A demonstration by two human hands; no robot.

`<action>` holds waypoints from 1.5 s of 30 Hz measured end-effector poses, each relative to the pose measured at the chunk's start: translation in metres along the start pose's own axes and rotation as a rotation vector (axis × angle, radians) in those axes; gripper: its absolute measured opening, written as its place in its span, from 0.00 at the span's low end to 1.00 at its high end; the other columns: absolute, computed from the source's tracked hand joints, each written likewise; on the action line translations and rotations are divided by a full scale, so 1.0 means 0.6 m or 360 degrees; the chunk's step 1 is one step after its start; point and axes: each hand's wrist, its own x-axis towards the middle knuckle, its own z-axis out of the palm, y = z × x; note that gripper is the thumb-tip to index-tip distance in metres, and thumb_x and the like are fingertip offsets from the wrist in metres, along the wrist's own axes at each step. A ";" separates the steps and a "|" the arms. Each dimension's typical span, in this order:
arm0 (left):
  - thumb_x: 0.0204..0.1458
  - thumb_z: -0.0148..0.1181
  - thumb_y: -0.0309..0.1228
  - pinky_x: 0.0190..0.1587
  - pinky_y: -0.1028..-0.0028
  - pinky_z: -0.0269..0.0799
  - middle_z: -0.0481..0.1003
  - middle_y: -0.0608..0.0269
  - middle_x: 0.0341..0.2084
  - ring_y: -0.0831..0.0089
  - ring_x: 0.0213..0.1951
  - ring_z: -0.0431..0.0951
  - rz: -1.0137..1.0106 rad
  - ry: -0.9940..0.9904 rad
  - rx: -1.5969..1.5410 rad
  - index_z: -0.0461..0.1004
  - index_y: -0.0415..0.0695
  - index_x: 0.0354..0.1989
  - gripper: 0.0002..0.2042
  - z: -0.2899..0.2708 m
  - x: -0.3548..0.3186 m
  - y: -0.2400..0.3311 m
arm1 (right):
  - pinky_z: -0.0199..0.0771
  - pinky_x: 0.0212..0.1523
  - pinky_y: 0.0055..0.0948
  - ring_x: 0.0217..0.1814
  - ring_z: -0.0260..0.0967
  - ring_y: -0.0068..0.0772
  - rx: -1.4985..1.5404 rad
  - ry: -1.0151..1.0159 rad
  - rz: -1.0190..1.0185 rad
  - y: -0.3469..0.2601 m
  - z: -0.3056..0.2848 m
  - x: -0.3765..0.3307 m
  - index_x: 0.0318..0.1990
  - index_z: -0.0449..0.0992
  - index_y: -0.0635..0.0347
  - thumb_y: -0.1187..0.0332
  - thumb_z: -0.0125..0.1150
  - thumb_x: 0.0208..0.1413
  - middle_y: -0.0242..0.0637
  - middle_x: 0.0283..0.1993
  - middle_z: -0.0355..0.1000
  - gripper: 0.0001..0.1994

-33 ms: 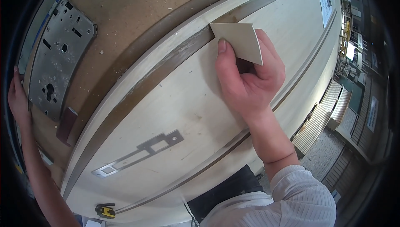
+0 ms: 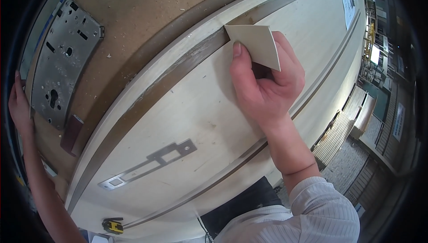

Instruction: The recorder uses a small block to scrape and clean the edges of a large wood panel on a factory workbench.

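Right hand [image 2: 271,82] pinches a pale card [image 2: 258,42], left corner at the nearby brown-grey strip [image 2: 200,50], which runs lower left to upper right; left hand [image 2: 20,109], grip unclear, lies farther off beside a metal plate [image 2: 62,71].

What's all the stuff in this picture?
Card: one, cream, upper centre
Panel: one, pale, across the middle
Perforated plate: one, silver, upper left
Slotted strip: one, silver, on the panel
Tape measure: one, yellow-black, lower left
Block: one, maroon, left
Board: one, brown, upper left
Paper sheet: one, white, upper right
Stacked slats: several, pale, background right
Background clutter: uncountable, mixed, far right
Flat item: one, black, bottom centre
Sleeve: one, white, lower right
Right hand: one, bare, pinching the card
Left hand: one, bare, far left, grip unclear
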 end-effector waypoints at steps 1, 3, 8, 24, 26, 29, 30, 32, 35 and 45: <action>0.58 0.48 0.60 0.51 0.74 0.65 0.78 0.58 0.31 0.69 0.37 0.76 0.0021 -0.0029 -0.0006 0.80 0.41 0.41 0.31 -0.001 -0.001 0.004 | 0.58 0.22 0.16 0.24 0.63 0.15 -0.0033 0.0006 -0.0039 0.001 0.000 0.000 0.36 0.79 0.68 0.82 0.63 0.50 0.32 0.28 0.71 0.06; 0.58 0.48 0.60 0.51 0.73 0.65 0.78 0.59 0.31 0.69 0.37 0.76 0.0050 -0.0035 0.0012 0.80 0.40 0.41 0.31 0.002 -0.001 0.002 | 0.58 0.22 0.16 0.24 0.64 0.16 -0.0057 0.0002 -0.0055 0.002 0.000 0.001 0.36 0.79 0.68 0.82 0.64 0.50 0.32 0.28 0.71 0.06; 0.59 0.48 0.59 0.50 0.73 0.66 0.78 0.59 0.30 0.70 0.36 0.76 0.0040 -0.0056 0.0017 0.80 0.40 0.41 0.30 -0.001 0.006 -0.006 | 0.60 0.22 0.17 0.24 0.66 0.18 -0.0110 -0.0010 -0.0041 -0.003 0.001 0.001 0.35 0.80 0.67 0.82 0.65 0.49 0.34 0.29 0.73 0.06; 0.59 0.49 0.59 0.51 0.74 0.65 0.76 0.60 0.28 0.71 0.35 0.75 -0.0046 -0.0047 -0.0015 0.80 0.41 0.40 0.30 -0.004 0.000 0.016 | 0.61 0.22 0.21 0.22 0.65 0.22 -0.0195 -0.0020 -0.0042 -0.008 0.007 0.009 0.32 0.78 0.67 0.80 0.65 0.47 0.34 0.25 0.69 0.04; 0.58 0.49 0.60 0.51 0.74 0.65 0.76 0.60 0.27 0.71 0.35 0.75 -0.0036 -0.0036 -0.0013 0.80 0.41 0.40 0.30 -0.002 -0.002 0.017 | 0.62 0.22 0.21 0.22 0.65 0.23 -0.0192 -0.0007 -0.0073 -0.008 0.008 0.009 0.32 0.78 0.67 0.80 0.65 0.47 0.34 0.25 0.69 0.04; 0.58 0.49 0.60 0.51 0.74 0.64 0.76 0.60 0.27 0.71 0.35 0.74 -0.0185 -0.0045 -0.0017 0.80 0.41 0.40 0.30 -0.002 -0.003 0.021 | 0.62 0.22 0.21 0.22 0.65 0.24 -0.0195 0.0004 -0.0069 -0.010 0.009 0.008 0.32 0.78 0.68 0.80 0.65 0.46 0.35 0.25 0.69 0.05; 0.58 0.50 0.60 0.51 0.74 0.64 0.76 0.60 0.27 0.71 0.35 0.74 -0.0122 -0.0043 -0.0045 0.80 0.41 0.40 0.30 -0.004 -0.004 0.020 | 0.62 0.22 0.21 0.22 0.65 0.24 -0.0207 0.0002 -0.0073 -0.010 0.009 0.008 0.32 0.78 0.68 0.80 0.65 0.46 0.35 0.25 0.69 0.05; 0.58 0.50 0.60 0.50 0.75 0.64 0.76 0.61 0.27 0.71 0.35 0.74 -0.0059 -0.0042 -0.0074 0.80 0.40 0.40 0.30 -0.003 -0.005 0.021 | 0.62 0.22 0.21 0.22 0.65 0.24 -0.0221 -0.0002 -0.0076 -0.010 0.009 0.007 0.32 0.78 0.68 0.80 0.65 0.46 0.35 0.25 0.69 0.05; 0.57 0.50 0.60 0.51 0.75 0.64 0.76 0.60 0.27 0.72 0.35 0.74 -0.0213 -0.0039 -0.0073 0.80 0.40 0.40 0.30 -0.001 -0.001 0.023 | 0.62 0.22 0.21 0.22 0.65 0.24 -0.0214 0.0010 -0.0080 -0.009 0.010 0.007 0.32 0.78 0.68 0.80 0.65 0.46 0.35 0.25 0.69 0.05; 0.58 0.50 0.60 0.50 0.75 0.64 0.75 0.60 0.27 0.71 0.36 0.75 -0.0067 -0.0039 -0.0009 0.79 0.40 0.41 0.30 -0.001 0.003 0.008 | 0.62 0.22 0.21 0.22 0.65 0.24 -0.0209 -0.0005 -0.0088 -0.010 0.010 0.009 0.32 0.78 0.67 0.80 0.65 0.46 0.35 0.25 0.69 0.05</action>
